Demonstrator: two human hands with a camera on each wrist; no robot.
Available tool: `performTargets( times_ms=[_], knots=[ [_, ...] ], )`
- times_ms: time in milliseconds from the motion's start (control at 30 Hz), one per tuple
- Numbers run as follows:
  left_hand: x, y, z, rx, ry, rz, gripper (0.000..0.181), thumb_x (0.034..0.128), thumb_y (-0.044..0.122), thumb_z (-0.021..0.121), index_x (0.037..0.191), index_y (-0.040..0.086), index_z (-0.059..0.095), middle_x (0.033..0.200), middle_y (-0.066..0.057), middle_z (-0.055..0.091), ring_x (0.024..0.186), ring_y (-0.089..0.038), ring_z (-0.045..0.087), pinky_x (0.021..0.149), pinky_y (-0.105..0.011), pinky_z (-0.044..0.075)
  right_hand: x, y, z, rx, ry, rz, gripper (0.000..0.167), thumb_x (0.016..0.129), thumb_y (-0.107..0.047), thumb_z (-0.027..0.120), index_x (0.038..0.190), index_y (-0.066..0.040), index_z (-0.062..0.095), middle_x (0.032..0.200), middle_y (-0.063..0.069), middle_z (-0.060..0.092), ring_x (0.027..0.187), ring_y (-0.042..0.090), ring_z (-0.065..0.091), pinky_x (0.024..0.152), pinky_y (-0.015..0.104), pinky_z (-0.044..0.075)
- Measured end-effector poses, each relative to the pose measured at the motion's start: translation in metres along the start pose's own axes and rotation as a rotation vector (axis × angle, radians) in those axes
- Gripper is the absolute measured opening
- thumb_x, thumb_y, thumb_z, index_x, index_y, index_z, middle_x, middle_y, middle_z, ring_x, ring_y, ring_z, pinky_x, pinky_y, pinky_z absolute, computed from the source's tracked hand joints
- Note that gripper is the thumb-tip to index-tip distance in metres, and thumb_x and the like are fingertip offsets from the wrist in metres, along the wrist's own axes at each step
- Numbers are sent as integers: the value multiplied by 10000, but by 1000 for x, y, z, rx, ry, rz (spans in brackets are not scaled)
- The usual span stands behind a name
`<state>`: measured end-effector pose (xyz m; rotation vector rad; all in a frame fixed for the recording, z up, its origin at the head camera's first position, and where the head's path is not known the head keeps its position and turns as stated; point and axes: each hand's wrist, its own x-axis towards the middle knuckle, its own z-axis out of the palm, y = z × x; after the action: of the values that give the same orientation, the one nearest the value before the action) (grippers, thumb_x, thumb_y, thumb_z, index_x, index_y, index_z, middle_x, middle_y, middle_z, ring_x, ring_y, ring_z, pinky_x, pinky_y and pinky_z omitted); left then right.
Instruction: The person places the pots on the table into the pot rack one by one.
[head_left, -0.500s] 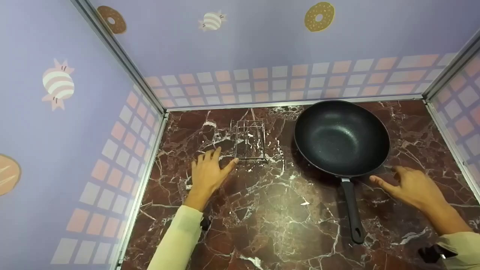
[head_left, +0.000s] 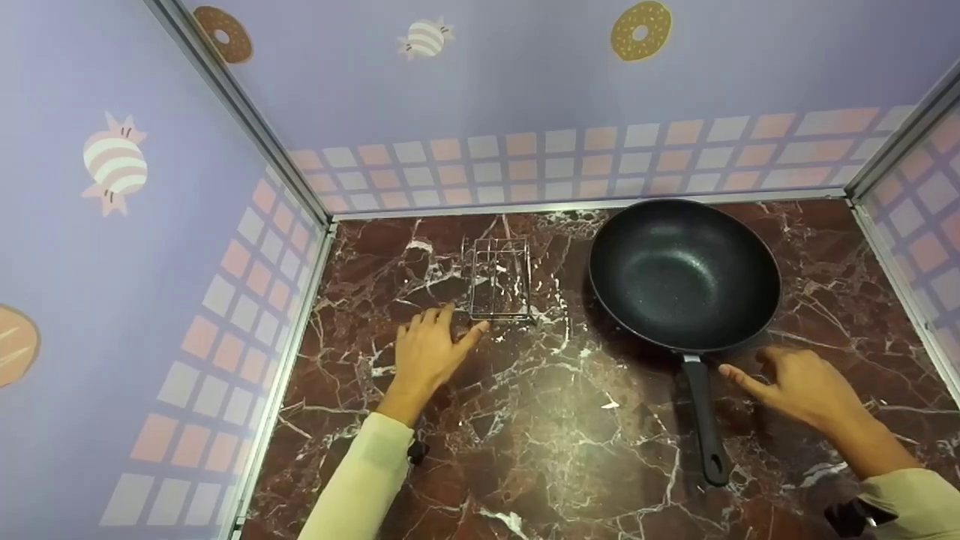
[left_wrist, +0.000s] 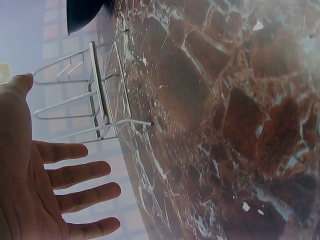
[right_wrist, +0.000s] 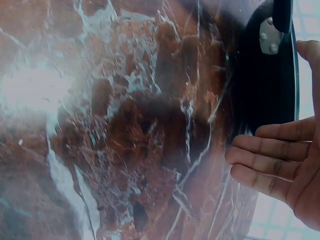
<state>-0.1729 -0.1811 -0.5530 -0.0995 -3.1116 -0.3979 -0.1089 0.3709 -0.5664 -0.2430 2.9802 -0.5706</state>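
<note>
A black frying pan (head_left: 684, 274) stands at the back right, its dark handle (head_left: 703, 420) pointing toward me. To the right of that handle is my right hand (head_left: 806, 386), fingers extended and thumb toward the handle, apart from it. At the left of the pan stands a thin metal wire rack (head_left: 500, 281). My left hand (head_left: 429, 352) hovers in front of the rack's near left corner with its fingers spread, holding nothing. In the left wrist view the rack (left_wrist: 100, 85) shows upright wire loops beyond the fingers.
The dark red marbled tabletop (head_left: 555, 450) lies under everything. A purple patterned panel (head_left: 525, 90) closes off the back, with another panel (head_left: 172, 262) along the left and one (head_left: 926, 210) along the right.
My right hand has moved left, closer to the pan's handle. My left hand has shifted slightly right and toward me. The pan and rack stay in place.
</note>
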Motion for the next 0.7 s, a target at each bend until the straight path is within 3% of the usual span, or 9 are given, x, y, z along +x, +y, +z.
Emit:
performTargets(
  times_ms=[67, 267, 467, 700],
  knots=[
    [0, 2, 2, 8, -6, 6, 979, 1017, 876, 398, 1613, 114, 551, 1582, -208, 626, 1456, -460, 597, 1240, -702, 425, 0, -2, 3, -4, -2, -6, 632, 1025, -628, 703, 1098, -1, 748, 819, 105, 724, 693, 251, 659, 581, 484, 538],
    [-5, 11, 9, 17, -33, 32, 978, 1020, 878, 384, 1612, 118, 552, 1596, -201, 615, 1475, -462, 585, 1261, -731, 393, -1, -6, 11, -6, -12, -16, 537, 1032, -626, 697, 899, -107, 668, 663, -11, 522, 613, 182, 501, 561, 368, 405],
    [-9, 18, 18, 20, -34, 75, 967, 1013, 881, 398, 1587, 126, 585, 1530, -180, 670, 1411, -429, 637, 1217, -716, 452, -3, -9, 13, -6, -7, -25, 531, 1059, -605, 667, 837, -125, 619, 645, -21, 476, 597, 177, 482, 566, 378, 405],
    [-15, 28, 24, 26, -76, 101, 968, 1028, 873, 370, 1610, 122, 554, 1552, -191, 651, 1421, -428, 628, 1212, -697, 463, -2, -13, 13, 1, -2, -41, 488, 1065, -580, 672, 832, -156, 612, 648, -31, 478, 617, 169, 494, 582, 399, 429]
  ],
)
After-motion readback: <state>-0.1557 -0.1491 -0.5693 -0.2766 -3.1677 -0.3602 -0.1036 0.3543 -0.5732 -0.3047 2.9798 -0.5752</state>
